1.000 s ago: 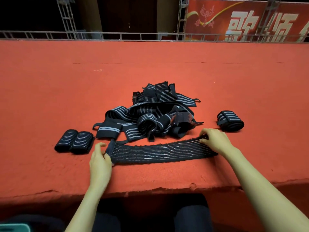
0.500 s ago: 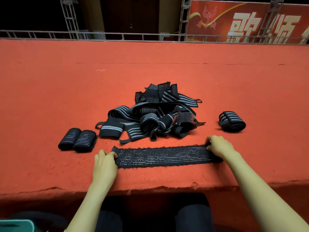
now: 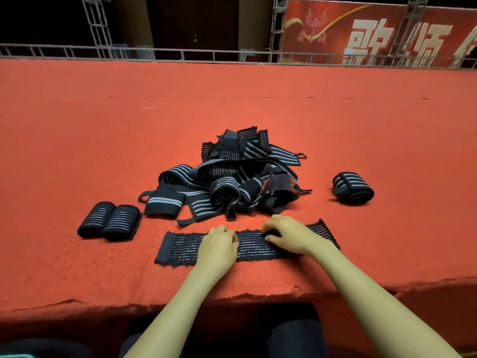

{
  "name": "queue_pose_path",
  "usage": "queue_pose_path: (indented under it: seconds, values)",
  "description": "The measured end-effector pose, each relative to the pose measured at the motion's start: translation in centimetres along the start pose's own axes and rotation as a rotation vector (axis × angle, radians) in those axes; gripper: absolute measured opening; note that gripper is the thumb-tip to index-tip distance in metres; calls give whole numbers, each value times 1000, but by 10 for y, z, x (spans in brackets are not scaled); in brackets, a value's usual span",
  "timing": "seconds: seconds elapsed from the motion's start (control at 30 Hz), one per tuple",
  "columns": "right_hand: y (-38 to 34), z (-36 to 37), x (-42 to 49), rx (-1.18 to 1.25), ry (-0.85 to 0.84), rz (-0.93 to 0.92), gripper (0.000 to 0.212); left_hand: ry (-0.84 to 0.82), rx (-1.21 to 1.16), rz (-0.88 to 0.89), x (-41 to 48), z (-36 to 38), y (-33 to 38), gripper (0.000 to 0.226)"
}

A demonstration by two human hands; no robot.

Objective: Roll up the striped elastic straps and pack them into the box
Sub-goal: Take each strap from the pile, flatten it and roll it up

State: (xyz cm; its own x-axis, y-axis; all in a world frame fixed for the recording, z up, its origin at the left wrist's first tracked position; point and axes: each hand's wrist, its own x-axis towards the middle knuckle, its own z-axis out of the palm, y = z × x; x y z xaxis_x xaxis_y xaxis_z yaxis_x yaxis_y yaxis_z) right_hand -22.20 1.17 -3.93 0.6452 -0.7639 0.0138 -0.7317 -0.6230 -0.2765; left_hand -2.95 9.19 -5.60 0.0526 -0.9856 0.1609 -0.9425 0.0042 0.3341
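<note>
A black strap with thin grey stripes (image 3: 180,248) lies flat near the front edge of the red carpeted surface (image 3: 77,151). My left hand (image 3: 219,245) rests on its middle with bent fingers. My right hand (image 3: 289,235) is on the right part, fingers and thumb curled and pinching the fabric. The strap's right end (image 3: 322,227) sticks out beyond that hand, slightly raised. Behind lies a tangled pile of loose striped straps (image 3: 227,182). Two rolled straps (image 3: 111,220) lie side by side at the left. Another rolled strap (image 3: 352,187) lies at the right. No box is in view.
The carpet's frayed front edge (image 3: 258,297) runs just below my forearms. A metal truss rail (image 3: 180,54) and a red banner (image 3: 374,34) stand at the back. A teal object (image 3: 15,355) peeks in at the bottom left corner.
Both hands left the strap's two ends and moved inward to its middle. The strap stays flat, and its right end now lies free.
</note>
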Motion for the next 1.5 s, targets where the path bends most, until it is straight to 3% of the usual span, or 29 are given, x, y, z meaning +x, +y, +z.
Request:
queue_pose_path:
  seconds: [0.13, 0.37, 0.5, 0.7, 0.77, 0.87, 0.97, 1.17, 1.43, 1.5]
  values:
    - [-2, -31, 25, 131, 141, -46, 17, 51, -136, 22, 46, -38, 7, 20]
    - [22, -103, 112, 84, 379, -4, 15, 150, -205, 77, 167, -82, 11, 16]
    - [54, -118, 171, 108, 418, 113, 19, 125, -195, 75, 232, -79, 8, 21]
    - [80, -117, 231, 163, 491, 339, 44, 174, -175, 116, 298, -63, 1, 37]
    - [85, -115, 242, 208, 444, 413, 45, 198, -158, 211, 307, -56, 4, 38]
    - [88, -108, 248, 269, 403, 439, 30, 147, -107, 297, 317, -42, 9, 42]
    - [86, -104, 240, 362, 451, 387, 16, 52, -131, 223, 319, -28, 8, 47]
    - [92, -124, 211, 728, 674, 384, 1, 47, -150, 132, 312, -19, 8, 33]
    - [73, -143, 164, 748, 800, 230, 7, -4, -147, 54, 292, -27, 7, 34]
    - [65, -142, 149, 808, 822, 189, 11, -57, -191, 10, 284, -29, 4, 44]
